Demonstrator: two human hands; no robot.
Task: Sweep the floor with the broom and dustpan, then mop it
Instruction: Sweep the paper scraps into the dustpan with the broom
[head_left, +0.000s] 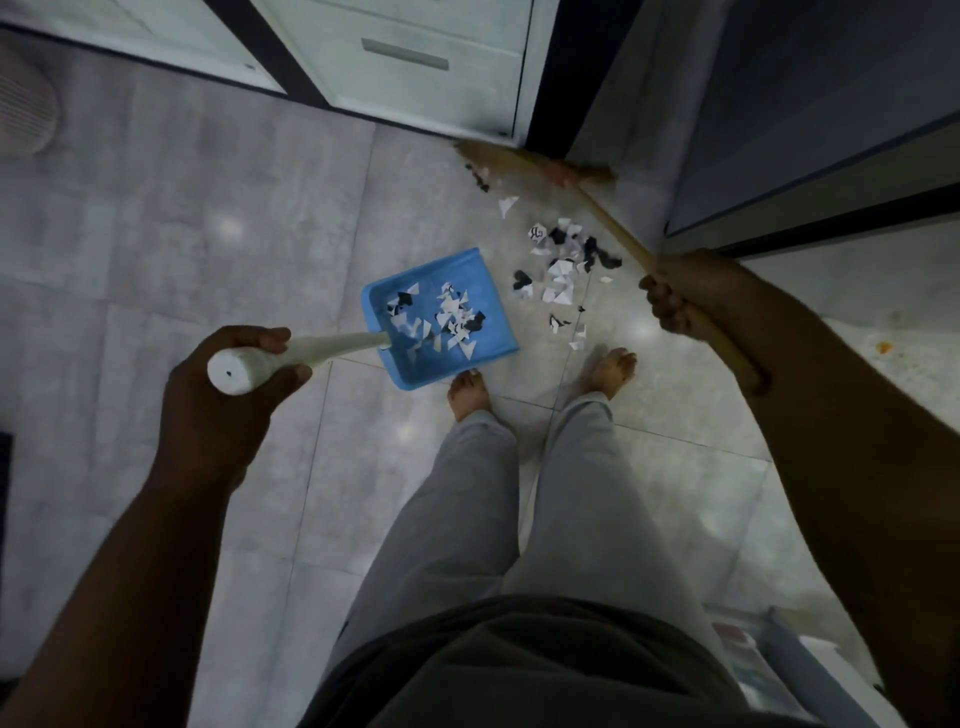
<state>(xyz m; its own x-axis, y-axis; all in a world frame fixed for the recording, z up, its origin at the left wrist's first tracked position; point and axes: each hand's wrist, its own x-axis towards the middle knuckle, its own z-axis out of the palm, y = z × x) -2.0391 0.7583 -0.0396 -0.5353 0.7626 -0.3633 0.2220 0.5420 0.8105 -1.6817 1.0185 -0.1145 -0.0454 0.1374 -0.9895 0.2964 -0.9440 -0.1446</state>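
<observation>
Head view: left hand (218, 400) grip clamped on one dustpan (457, 274), right hand (675, 296) on one broom (615, 231).

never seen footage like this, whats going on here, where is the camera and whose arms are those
There is no machine here: one camera sits on a person's head and looks down, so the arms are that person's own. The left grip, a bare hand, holds the white handle of a blue dustpan already carrying paper scraps. The right grip holds the wooden stick of a broom, whose bristles lie near the cabinet. More torn scraps lie on the tiled floor between broom and dustpan, just ahead of the bare feet.
</observation>
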